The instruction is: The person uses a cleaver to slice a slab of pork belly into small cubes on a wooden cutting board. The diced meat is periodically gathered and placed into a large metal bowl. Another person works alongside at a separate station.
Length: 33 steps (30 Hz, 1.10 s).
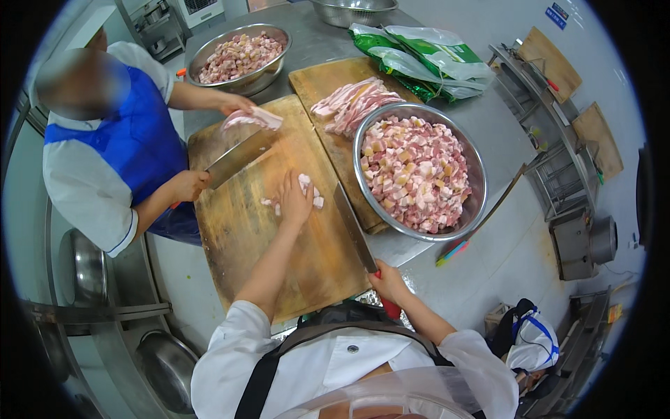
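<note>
My left hand (296, 200) lies palm down on the large wooden cutting board (279, 258), fingers stretched out among a few pale chunks of pork (317, 202). What is under the palm is hidden. My right hand (389, 281) is closed around the red handle of a broad kitchen knife (354, 227). Its blade slants up along the board's right edge, apart from the meat. Right of the knife stands a steel bowl (481, 185) heaped with diced pork (419, 174). Strips of pork belly (359, 105) are piled on a second board (317, 77) behind it.
At the left, a co-worker in a blue apron (150, 115) holds a cleaver (241, 159) and a slab of pork belly (252, 120) over the same board. Farther back are another steel bowl (272, 73) of diced pork, a steel colander (352, 12) and green plastic bags (426, 59).
</note>
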Motion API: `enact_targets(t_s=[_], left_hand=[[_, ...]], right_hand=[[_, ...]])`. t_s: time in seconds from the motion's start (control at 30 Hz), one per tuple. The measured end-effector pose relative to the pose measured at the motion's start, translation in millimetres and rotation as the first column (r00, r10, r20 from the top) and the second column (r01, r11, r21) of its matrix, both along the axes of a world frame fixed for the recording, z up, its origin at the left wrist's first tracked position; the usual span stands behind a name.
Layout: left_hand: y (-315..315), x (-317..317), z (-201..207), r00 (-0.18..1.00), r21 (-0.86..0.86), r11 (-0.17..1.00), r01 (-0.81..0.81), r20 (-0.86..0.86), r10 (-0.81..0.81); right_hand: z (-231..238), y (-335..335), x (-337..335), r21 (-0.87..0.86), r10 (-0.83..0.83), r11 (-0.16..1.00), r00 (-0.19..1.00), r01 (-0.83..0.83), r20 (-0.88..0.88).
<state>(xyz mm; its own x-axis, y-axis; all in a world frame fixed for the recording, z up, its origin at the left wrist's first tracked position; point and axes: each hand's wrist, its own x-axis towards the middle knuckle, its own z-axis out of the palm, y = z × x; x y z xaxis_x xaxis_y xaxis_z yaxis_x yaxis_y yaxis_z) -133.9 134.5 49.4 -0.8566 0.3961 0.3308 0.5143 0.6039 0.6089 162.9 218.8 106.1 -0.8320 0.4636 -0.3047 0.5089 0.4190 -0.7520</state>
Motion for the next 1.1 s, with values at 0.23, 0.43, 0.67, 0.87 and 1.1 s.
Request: enact_targets(t_s=[0.23,0.43,0.67,0.87,1.1], left_hand=[[132,-73,57,0.933,0.159,0.926,0.343,0.058,-0.356],[236,-133,37,0.947,-0.091,0.944,0.318,-0.02,-0.321],[274,-161,31,0.956,-0.354,0.891,0.284,0.175,-0.235],[270,-148,38,0.947,-0.38,0.868,0.32,0.141,-0.288],[251,-140,106,0.853,-0.049,0.959,0.279,0.472,-0.224]], right_hand=[[-17,5,2,0.054,0.06,0.997,0.996,-0.064,0.06],[-10,13,-2,-0.046,0.106,0.994,0.987,-0.101,0.117],[-16,24,-2,-0.111,0.184,0.979,0.977,-0.172,0.106],[-25,37,3,-0.149,0.195,0.971,0.98,-0.187,0.038],[-26,38,4,-0.112,0.213,0.972,0.976,-0.209,0.033]])
